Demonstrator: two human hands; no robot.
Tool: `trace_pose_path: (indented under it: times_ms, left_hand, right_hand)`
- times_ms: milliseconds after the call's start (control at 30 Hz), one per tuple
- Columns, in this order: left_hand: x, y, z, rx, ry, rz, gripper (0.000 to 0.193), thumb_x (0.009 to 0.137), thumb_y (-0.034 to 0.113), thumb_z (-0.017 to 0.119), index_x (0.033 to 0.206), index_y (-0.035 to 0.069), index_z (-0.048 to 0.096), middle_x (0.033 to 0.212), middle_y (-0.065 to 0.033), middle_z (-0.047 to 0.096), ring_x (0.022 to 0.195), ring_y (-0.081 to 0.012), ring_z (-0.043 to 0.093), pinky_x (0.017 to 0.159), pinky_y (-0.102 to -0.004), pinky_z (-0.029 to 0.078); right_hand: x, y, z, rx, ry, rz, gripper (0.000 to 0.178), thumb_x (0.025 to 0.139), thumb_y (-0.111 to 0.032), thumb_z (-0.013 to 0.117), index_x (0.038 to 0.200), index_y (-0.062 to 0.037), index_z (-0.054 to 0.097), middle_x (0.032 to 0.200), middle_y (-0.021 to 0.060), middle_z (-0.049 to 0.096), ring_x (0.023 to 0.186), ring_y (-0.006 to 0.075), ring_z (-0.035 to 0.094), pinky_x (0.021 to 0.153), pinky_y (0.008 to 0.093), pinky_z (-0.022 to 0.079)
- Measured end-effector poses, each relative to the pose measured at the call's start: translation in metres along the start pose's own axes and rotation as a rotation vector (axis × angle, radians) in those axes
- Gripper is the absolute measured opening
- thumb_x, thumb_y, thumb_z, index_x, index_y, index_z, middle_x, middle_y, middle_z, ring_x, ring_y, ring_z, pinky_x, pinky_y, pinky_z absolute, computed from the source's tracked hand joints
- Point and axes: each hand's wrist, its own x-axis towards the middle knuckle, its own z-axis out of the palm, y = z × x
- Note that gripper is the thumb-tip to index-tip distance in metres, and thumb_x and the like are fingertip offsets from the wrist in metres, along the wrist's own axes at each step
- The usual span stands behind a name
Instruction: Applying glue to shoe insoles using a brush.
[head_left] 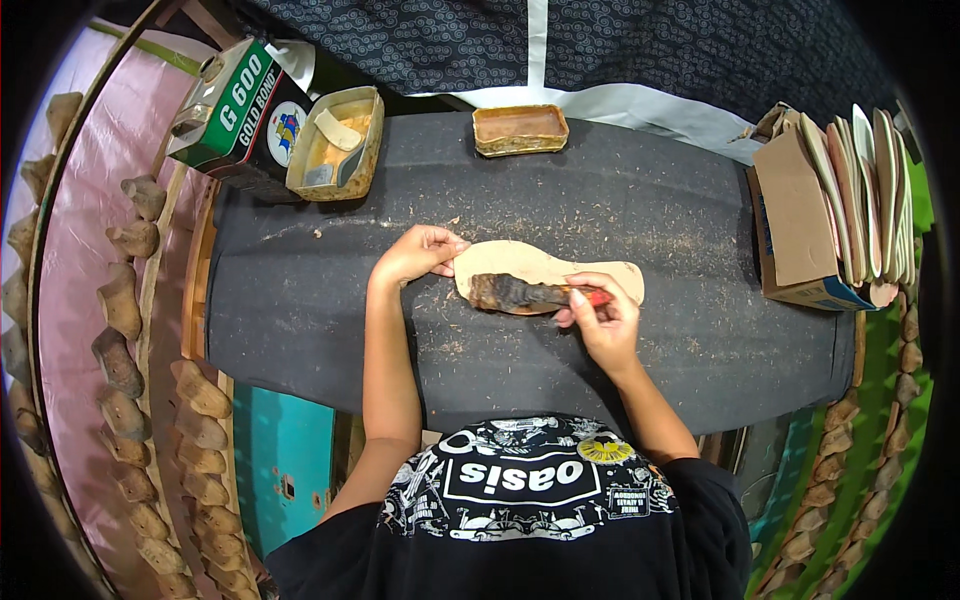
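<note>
A tan, sole-shaped sheet (pixel 512 257) lies flat on the dark cloth-covered table, its wide end to the left and its narrow end to the right. My left hand (pixel 416 253) pinches the rim of the wide end between thumb and fingers. In my right hand (pixel 608 325) is a brush (pixel 512 294) with a red handle and a dark, crusted head. The brush head lies over the near side of the sheet's wide part; whether its bristles press on the surface I cannot tell. My right fingers cover part of the narrow end.
A shallow crusted tub (pixel 520 147) stands at the table's far edge. Far left are a green-and-black metal can (pixel 235 125) and a tray (pixel 374 145) with scraps. A cardboard box (pixel 795 205) of upright soles stands right. Small shavings dot the cloth; foot-shaped shoe lasts (pixel 122 360) line side racks.
</note>
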Motion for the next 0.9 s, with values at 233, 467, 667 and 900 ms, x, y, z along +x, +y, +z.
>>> trace_pose_path:
  times_ms: [233,467,667,900]
  left_hand:
    - [-0.001,0.001,0.000,0.004,0.000,0.000,0.021,0.078,0.020,0.055,0.085,0.000,0.057,0.073,-0.0027,0.057,0.062,-0.0069,0.052,0.060,-0.0202,0.047]
    - [-0.002,0.002,-0.001,0.036,-0.003,-0.009,0.021,0.078,0.021,0.054,0.085,0.002,0.057,0.074,-0.0017,0.057,0.064,-0.0062,0.053,0.061,-0.0196,0.047]
    - [0.000,0.002,0.001,0.017,-0.007,-0.005,0.021,0.078,0.019,0.055,0.086,0.000,0.057,0.073,-0.0031,0.057,0.061,-0.0068,0.052,0.060,-0.0200,0.047]
    - [-0.003,0.005,0.001,-0.017,-0.011,-0.021,0.020,0.078,0.019,0.055,0.086,0.000,0.056,0.074,-0.0032,0.058,0.063,-0.0067,0.053,0.060,-0.0194,0.047]
  right_hand:
    - [0.008,0.002,-0.019,-0.160,0.026,-0.146,0.006,0.075,-0.003,0.051,0.079,0.0016,0.052,0.074,0.0056,0.054,0.056,0.0068,0.048,0.050,0.0181,0.039]
    - [0.017,-0.012,-0.070,-0.246,0.193,-0.392,0.009,0.068,-0.007,0.047,0.067,0.0010,0.052,0.060,0.0050,0.052,0.049,0.0071,0.044,0.045,0.0178,0.033]
    - [0.011,-0.003,-0.036,0.014,0.158,-0.190,0.014,0.077,-0.012,0.051,0.077,0.0012,0.052,0.069,0.0059,0.053,0.051,0.0055,0.047,0.043,0.0155,0.038]
    - [0.013,0.008,-0.036,-0.244,-0.119,-0.339,0.013,0.073,-0.009,0.050,0.076,0.0035,0.053,0.068,0.0069,0.053,0.048,0.0071,0.045,0.043,0.0183,0.037]
